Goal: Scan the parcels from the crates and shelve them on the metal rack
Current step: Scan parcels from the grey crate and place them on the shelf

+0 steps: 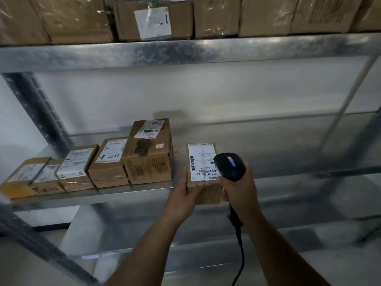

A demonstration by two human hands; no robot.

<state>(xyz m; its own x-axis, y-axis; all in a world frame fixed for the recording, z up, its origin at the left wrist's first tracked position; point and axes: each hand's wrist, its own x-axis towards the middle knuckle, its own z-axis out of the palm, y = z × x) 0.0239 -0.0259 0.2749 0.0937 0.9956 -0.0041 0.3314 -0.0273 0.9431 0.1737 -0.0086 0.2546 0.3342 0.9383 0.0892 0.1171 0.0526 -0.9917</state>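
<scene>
Hands point(186, 195) on parcel point(203, 172), lengthwise into rack point(185, 52)

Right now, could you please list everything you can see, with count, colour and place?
Rack: one, silver metal, fills the view.
Top-shelf boxes: several, brown, packed in a row; exact count unclear.
Row parcels: five, brown with white labels, left on middle shelf.
Held parcel: one, brown, white label, at the middle shelf's front edge.
Scanner: one, black, corded, over the held parcel.
Left hand: grips the held parcel.
Right hand: holds the scanner.
</scene>
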